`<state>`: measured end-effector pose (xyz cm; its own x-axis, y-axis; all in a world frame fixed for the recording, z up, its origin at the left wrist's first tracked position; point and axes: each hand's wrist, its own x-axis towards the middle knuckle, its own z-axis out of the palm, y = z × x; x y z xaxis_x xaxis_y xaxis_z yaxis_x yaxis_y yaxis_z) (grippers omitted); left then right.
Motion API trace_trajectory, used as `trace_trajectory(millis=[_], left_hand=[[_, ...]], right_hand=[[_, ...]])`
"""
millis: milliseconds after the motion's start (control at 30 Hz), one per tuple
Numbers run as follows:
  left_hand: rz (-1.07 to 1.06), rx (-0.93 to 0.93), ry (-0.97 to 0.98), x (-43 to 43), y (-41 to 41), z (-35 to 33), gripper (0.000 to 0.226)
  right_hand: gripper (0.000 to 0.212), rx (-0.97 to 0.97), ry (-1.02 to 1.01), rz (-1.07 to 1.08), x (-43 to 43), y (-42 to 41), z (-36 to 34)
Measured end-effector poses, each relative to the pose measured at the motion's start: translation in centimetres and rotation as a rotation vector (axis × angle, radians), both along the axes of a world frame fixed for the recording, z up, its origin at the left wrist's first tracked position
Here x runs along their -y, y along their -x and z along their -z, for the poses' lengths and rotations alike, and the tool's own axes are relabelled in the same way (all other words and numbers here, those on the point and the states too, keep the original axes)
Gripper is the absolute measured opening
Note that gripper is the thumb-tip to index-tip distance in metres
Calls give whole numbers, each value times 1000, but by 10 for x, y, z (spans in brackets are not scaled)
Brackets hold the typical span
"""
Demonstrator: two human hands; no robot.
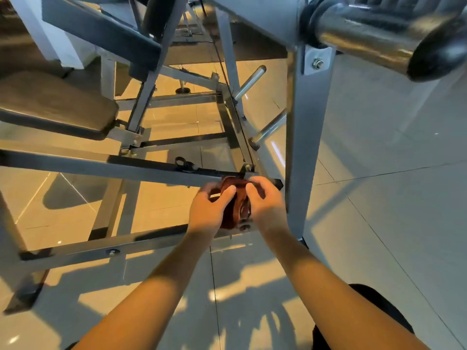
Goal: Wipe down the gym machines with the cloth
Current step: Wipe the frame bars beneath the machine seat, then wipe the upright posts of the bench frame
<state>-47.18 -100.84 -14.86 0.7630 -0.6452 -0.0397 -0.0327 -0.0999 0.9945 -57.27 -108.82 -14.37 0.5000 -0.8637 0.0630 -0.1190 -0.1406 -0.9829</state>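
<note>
- Cloth (236,207) first: it's dark red, all bunched up, and sits between both hands low down at a corner of the gym machine (257,24). That's right where the cross bar (101,164) runs in toward the grey upright post (303,147).
- The left hand (208,210) has its fingers (206,192) curled in on the left side of the wad, with the thumb laid across the top, so it's gripping it.
- Same deal for the right hand (267,205) from the other side: fingers (265,184) bent over the top edge, thumb pinching the fabric. The two hands are nearly touching, cloth squeezed in between.
- Can't tell if the cloth is actually pressed on the metal or just held in front of it, since the hands cover that bit.
- A second low bar (101,251) with a bolt head runs just under the wrists.
- Further back on the left there's a padded seat (55,102), and two shiny pegs (250,82) stick out of the frame past the hands.
- Top right, a fat chrome sleeve (374,39) with a black end cap juts toward the camera, really close.
- Everything stands on a glossy tiled floor (391,223), with warm orange light on the left and cooler grey on the right.
- A bit of dark-clothed knee (379,306) shows bottom right under the right forearm.
</note>
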Motion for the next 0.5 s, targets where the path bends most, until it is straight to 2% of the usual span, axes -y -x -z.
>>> trace_trajectory(millis=[167,300,367,433,500], left_hand=[[48,-183,-3,2,-26,-46,13],[35,-62,-88,-18,-19,-125,8],[36,18,-180,-26,-17,-164,17],[89,47,-307,-29,-14,-210,35],[92,-59,-390,-30,-6,-263,49]], right_hand=[[18,-69,-116,49,-2,-36,-38],[21,-147,-122,52,-24,-36,-115],[22,-266,-96,45,-32,-32,-157],[26,-296,-181,26,-40,-24,-201],[24,-314,-231,26,-44,-14,-252]])
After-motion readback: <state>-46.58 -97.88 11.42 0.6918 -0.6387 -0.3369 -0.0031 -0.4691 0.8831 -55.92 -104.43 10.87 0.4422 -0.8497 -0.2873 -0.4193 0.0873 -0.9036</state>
